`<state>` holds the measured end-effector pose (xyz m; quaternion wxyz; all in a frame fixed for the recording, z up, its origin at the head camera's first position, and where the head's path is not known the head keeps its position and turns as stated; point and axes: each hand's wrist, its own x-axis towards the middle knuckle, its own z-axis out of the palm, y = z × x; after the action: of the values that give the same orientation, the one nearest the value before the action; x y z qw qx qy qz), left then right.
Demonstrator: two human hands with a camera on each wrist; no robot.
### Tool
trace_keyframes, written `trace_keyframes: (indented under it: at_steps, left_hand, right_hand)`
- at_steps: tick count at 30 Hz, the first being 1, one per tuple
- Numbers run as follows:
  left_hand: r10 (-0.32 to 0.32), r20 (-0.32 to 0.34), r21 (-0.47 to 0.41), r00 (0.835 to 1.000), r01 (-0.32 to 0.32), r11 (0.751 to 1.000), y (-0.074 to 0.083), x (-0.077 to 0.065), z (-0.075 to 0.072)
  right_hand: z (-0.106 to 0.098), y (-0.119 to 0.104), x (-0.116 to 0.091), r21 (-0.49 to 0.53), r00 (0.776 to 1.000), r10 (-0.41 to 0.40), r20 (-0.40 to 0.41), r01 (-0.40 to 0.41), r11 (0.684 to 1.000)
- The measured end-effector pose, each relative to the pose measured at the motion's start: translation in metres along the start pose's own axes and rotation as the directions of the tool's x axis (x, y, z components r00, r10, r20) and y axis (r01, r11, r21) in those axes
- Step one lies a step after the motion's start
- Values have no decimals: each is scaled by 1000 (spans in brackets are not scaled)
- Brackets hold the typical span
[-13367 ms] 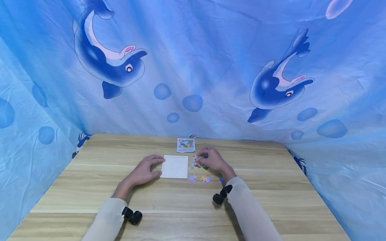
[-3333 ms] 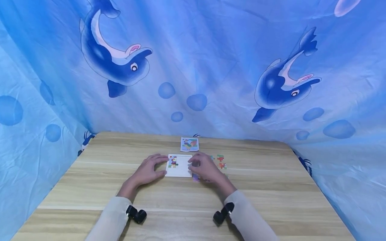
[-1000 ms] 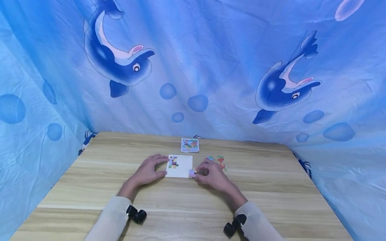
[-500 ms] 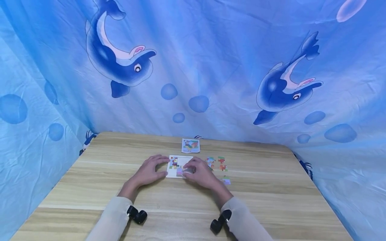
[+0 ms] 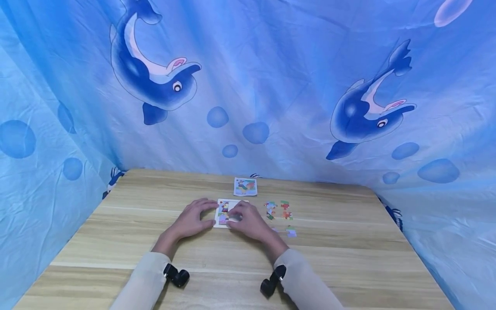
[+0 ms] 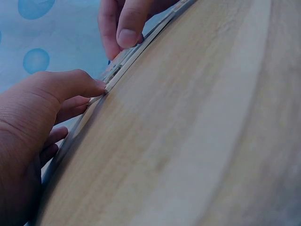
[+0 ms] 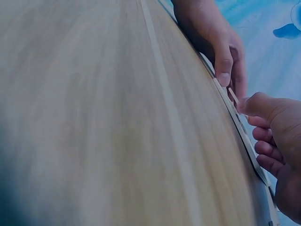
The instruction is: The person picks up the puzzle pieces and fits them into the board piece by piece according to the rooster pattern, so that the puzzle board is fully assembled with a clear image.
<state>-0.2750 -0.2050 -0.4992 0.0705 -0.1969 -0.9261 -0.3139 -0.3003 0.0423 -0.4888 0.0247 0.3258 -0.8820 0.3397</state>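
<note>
Since half a second ago, the right hand (image 5: 249,220) has slid leftward over the white tray (image 5: 233,205), taking a lavender piece (image 5: 223,219) from the tray's near middle to its near-left corner. On my feed from the right wrist, thumb and forefinger pinch that piece, which looks tilted there, one edge raised, I'd guess so it can be angled without disturbing its neighbours. The remaining fingers are curled.

The left hand (image 5: 191,219) keeps to the tray's left edge: thumb at the near corner, bent fingers at the far one, with a gap between. I read that as a brace against sliding. How hard it presses, I can't tell from here.

Coloured pieces (image 5: 224,207) lie on the tray's far-left part. Loose pieces (image 5: 286,215) sit to its right, handy for the working hand, and the picture card (image 5: 245,187) lies just beyond it, presumably so it stays in sight.
</note>
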Motion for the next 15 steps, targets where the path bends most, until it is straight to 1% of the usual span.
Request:
trace_keyframes:
  at_steps: [8,15]
  left_hand:
    - [-17,10,-17,1000,17,1000,0,0,0]
    - [-20,16,-13,1000,20,1000,0,1,0]
  right_hand:
    - [4,-4,2,-14,999,30,18,-30,999]
    - [5,-2,3,-20,999,43,23,-43,999]
